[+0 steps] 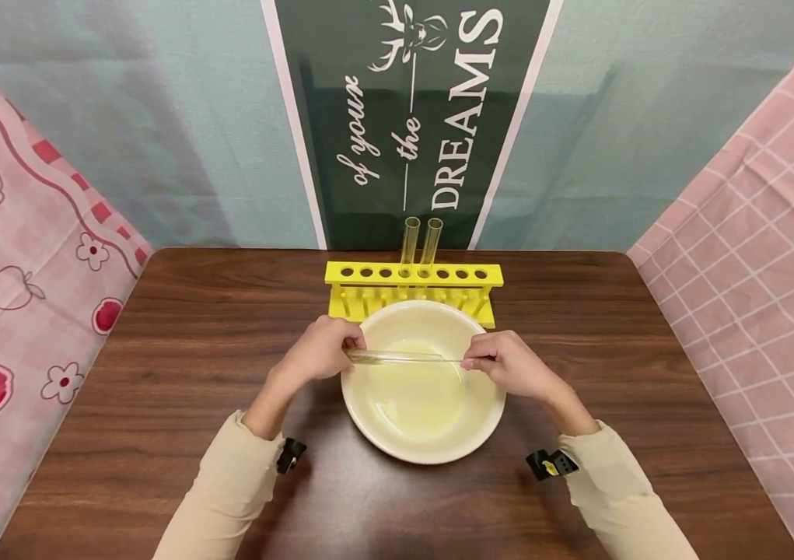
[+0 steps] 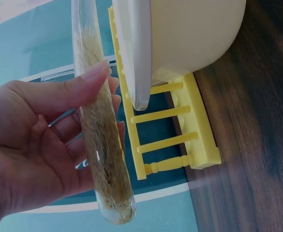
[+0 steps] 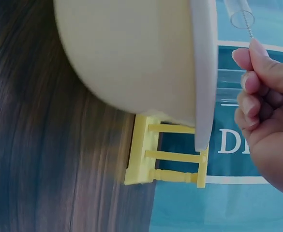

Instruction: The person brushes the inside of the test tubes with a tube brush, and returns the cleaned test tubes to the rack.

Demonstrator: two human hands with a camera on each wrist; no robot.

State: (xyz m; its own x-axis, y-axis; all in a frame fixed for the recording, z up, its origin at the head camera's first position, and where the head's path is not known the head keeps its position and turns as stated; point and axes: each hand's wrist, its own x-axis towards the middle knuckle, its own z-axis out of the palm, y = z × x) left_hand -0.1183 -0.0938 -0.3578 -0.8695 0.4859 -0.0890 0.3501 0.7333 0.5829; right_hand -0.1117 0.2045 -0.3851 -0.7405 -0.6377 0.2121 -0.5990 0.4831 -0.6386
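Note:
Over a cream basin (image 1: 421,451) with yellowish liquid in it, a glass test tube (image 2: 102,145) lies roughly level between both hands. My left hand (image 1: 323,348) grips the tube near its rounded end, thumb on one side and fingers on the other. Inside that end sit the brown bristles of a test tube brush (image 2: 104,164). The brush's thin twisted wire comes out of the tube's open mouth (image 3: 242,19). My right hand (image 1: 508,362) pinches this wire between thumb and forefinger, just outside the mouth, its other fingers curled.
Behind the basin stands a yellow test tube rack (image 1: 487,276), partly hidden by the basin's rim. Two upright glass tubes (image 1: 430,245) stand in its middle holes. Brown wooden table (image 1: 194,327) surrounds the basin, with curtains at the back and sides.

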